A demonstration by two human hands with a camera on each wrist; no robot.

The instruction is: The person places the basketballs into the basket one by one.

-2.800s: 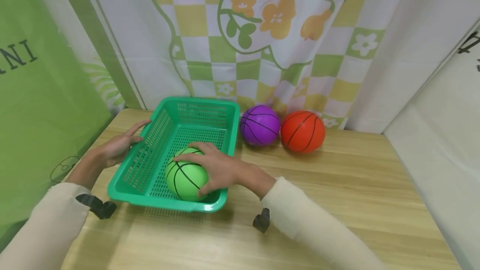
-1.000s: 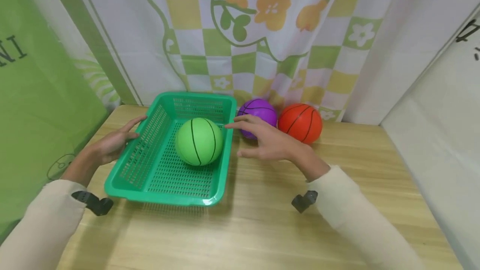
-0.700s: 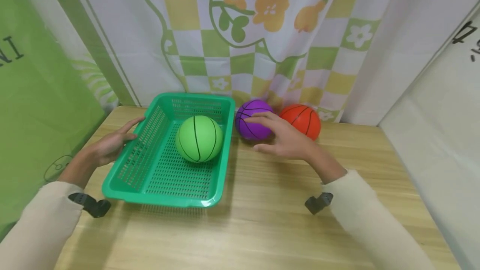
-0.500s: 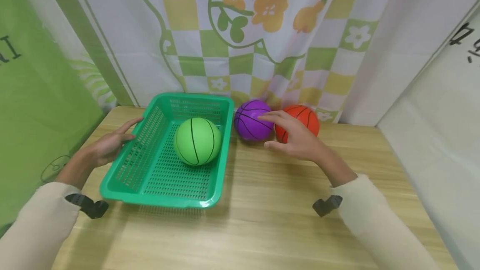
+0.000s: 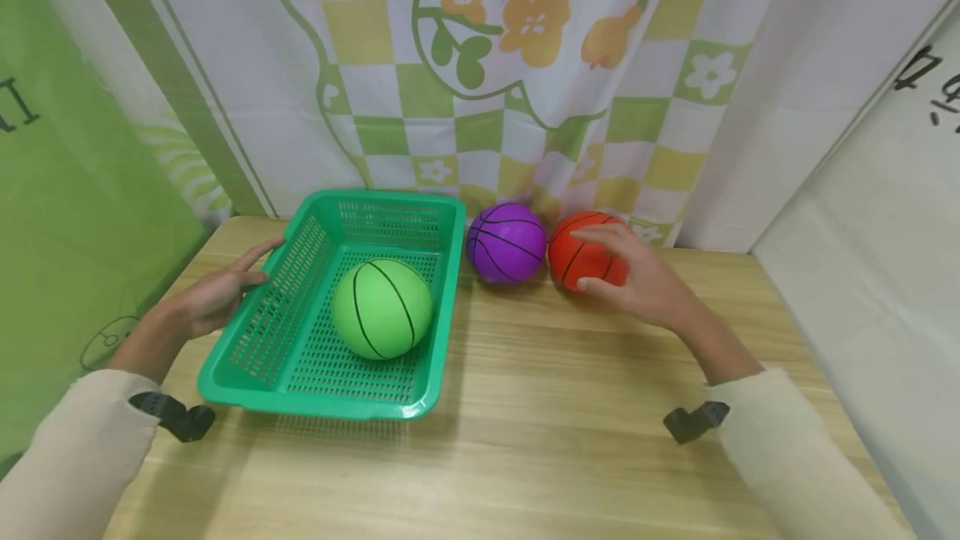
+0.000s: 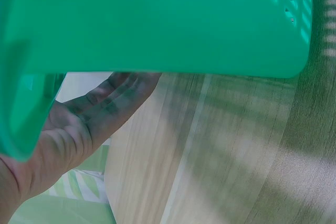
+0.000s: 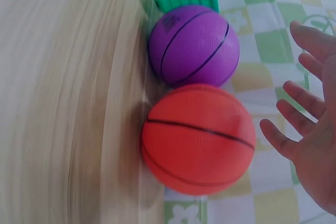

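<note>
A green plastic basket (image 5: pixel 315 405) stands on the left of the table with a light green ball (image 5: pixel 382 309) marked like a basketball inside it. My left hand (image 5: pixel 213 298) touches the basket's left side near the rim; in the left wrist view its fingers (image 6: pixel 123 95) extend along the outside wall, their tips partly hidden. A purple ball (image 5: pixel 507 243) sits just right of the basket, and beside it is a red ball (image 5: pixel 570 252). My right hand (image 5: pixel 645 280) hovers by the red ball, overlapping its right part in the head view. Its fingers are spread and loosely bent, holding nothing.
The wooden table (image 5: pixel 540 440) extends in front of the balls and the basket. A checked, flowered curtain (image 5: pixel 495 132) hangs right behind them. Green cloth (image 5: pixel 75 215) lines the left, and a white panel (image 5: pixel 862 248) stands on the right.
The right hand released the green ball inside the basket, then moved right past the purple ball to the red one. The green ball rolled back, then toward the front. The left hand stayed.
</note>
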